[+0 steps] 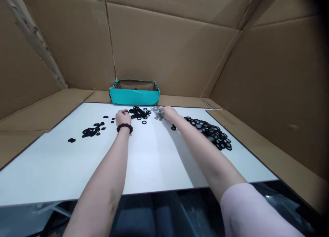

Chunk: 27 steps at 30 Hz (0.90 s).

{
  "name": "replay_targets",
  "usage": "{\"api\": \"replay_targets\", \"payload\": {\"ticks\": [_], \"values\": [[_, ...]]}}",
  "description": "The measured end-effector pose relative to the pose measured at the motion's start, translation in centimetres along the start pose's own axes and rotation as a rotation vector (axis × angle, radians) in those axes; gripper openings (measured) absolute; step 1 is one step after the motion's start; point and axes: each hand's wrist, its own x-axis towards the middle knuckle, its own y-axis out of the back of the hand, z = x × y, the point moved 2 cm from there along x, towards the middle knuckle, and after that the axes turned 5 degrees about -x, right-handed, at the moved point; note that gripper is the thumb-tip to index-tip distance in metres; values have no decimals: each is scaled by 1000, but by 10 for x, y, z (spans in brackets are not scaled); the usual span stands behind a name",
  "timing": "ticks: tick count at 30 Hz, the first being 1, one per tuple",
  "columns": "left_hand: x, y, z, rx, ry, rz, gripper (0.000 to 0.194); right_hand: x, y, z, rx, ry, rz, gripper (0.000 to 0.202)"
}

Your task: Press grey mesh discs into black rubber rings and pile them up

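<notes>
My left hand (122,117), with a dark braided band (124,128) at the wrist, is closed just left of a small heap of black rings (138,113). A dark bit shows by its fingertips, too small to name. My right hand (168,112) reaches to the far side of the table with fingers pinched together. Its fingertips are at a small group of clear greyish discs (158,115); what they grip is hidden. Under and beyond my right forearm spreads a large pile of black rings (214,134), some with greyish centres.
A white tabletop (146,161) carries everything. Small black discs (89,131) lie scattered at the left, with a few more (71,140) nearer me. A teal open box (135,97) stands at the back edge. Cardboard walls (169,48) enclose the table at the back and sides.
</notes>
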Motion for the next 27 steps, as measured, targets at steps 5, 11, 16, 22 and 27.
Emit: {"api": "replay_targets", "payload": {"ticks": [5,11,16,22,27], "values": [[-5,4,6,-144,165,83,31,0,-4,-5,-32,5,18,28],[-10,11,15,-154,177,98,30,-2,-1,-5,-9,3,135,30],[-9,13,17,-118,143,118,31,-5,11,17,358,-136,380,29],[-11,2,20,-151,-17,97,28,-28,19,42,999,-413,443,15],[-26,-4,36,-85,-133,-34,26,-57,11,7,1266,-316,323,9]]}}
